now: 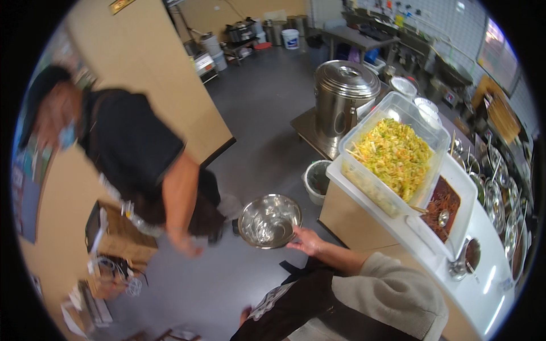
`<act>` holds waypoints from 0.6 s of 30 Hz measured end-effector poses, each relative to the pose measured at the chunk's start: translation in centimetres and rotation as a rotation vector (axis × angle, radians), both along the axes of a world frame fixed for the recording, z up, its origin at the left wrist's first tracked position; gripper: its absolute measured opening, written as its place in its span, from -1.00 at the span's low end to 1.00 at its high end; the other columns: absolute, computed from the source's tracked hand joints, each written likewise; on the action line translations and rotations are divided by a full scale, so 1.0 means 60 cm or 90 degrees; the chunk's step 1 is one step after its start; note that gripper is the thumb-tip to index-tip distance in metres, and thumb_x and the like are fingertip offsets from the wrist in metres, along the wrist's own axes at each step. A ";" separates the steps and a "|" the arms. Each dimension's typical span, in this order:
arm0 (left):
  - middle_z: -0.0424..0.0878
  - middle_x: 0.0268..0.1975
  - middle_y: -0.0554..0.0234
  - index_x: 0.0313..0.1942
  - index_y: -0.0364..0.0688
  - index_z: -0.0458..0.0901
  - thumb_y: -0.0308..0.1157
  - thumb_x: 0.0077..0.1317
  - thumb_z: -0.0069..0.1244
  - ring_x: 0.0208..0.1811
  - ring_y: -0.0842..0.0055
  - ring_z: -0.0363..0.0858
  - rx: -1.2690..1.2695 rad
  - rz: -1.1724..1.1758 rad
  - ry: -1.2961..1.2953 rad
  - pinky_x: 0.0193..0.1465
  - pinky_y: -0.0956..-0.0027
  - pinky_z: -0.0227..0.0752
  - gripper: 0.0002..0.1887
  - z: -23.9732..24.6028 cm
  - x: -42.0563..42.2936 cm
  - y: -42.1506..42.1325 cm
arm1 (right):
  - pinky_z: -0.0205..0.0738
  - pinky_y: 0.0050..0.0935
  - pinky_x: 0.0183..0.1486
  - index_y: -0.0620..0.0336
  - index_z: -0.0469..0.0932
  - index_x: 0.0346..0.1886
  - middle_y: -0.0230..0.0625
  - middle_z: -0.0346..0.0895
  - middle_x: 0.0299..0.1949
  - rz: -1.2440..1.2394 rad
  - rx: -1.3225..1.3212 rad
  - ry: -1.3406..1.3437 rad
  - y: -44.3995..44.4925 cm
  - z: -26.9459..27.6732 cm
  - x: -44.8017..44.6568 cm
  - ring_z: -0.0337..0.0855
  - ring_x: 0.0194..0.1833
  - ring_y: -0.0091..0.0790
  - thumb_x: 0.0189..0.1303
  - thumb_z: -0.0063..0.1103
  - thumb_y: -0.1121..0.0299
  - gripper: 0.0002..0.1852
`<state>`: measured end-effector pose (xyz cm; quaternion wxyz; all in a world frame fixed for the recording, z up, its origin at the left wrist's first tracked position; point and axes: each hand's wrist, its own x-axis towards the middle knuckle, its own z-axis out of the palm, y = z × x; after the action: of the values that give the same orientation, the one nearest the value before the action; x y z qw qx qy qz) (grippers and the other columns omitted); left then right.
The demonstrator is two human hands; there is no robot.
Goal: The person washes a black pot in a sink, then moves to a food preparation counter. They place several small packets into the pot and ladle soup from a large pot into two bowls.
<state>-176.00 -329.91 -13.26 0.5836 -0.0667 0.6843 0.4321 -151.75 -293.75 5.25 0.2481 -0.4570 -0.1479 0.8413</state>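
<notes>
My right hand (pixel 308 241) grips the rim of a shiny stainless steel bowl (pixel 269 222). The bowl is held out over the floor, its inside facing up with only reflections visible in it. A small part of my left hand (pixel 245 314) shows beside my dark apron, low in the view. Its fingers are mostly hidden. To the right, on a white counter (pixel 482 277), stands a clear plastic tub (pixel 375 200) of shredded yellow-green vegetables (pixel 394 155). Next to it a white tray (pixel 465 204) holds dark red food (pixel 441 206) and a metal ladle (pixel 443 218).
A co-worker (pixel 128 136) in a dark top, cap and mask leans in from the left, blurred. Beyond the counter is a lidded steel pot (pixel 345 102), with a white bucket (pixel 316 187) below. Cardboard boxes (pixel 123 238) and cables sit left. Several metal bowls (pixel 495 200) line the right.
</notes>
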 end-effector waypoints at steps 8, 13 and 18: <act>0.53 -0.13 0.47 -0.02 -0.03 0.44 -0.25 0.21 0.00 -0.11 0.63 0.44 0.247 -0.165 0.087 -0.09 0.39 0.31 -0.68 0.146 -0.227 0.638 | 0.48 -0.27 -0.02 0.29 0.36 -0.04 -0.19 0.40 -0.06 -0.064 0.040 -0.047 0.334 -0.027 -0.173 0.44 -0.06 -0.25 0.32 -0.12 0.20 -0.66; 0.51 -0.31 0.38 -0.12 -0.17 0.42 -0.26 0.29 -0.15 -0.30 0.63 0.47 0.149 -0.238 0.096 -0.28 0.48 0.34 -0.77 0.073 -0.379 0.718 | 0.53 -0.34 -0.15 0.25 0.37 -0.07 -0.27 0.41 -0.10 -0.076 0.013 -0.034 0.562 -0.036 -0.261 0.46 -0.15 -0.31 0.31 -0.11 0.21 -0.70; 0.51 -0.31 0.36 -0.15 -0.17 0.42 -0.25 0.28 -0.14 -0.29 0.59 0.47 -0.082 -0.073 0.038 -0.27 0.45 0.37 -0.77 0.006 -0.498 0.892 | 0.56 -0.35 -0.21 0.21 0.43 -0.15 -0.32 0.44 -0.16 -0.082 0.060 -0.066 0.783 -0.067 -0.317 0.48 -0.19 -0.34 0.30 -0.08 0.19 -0.72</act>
<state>-205.87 -276.38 -12.90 0.5812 -0.0523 0.7304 0.3550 -170.74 -246.80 1.24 0.3148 -0.4966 -0.1701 0.7908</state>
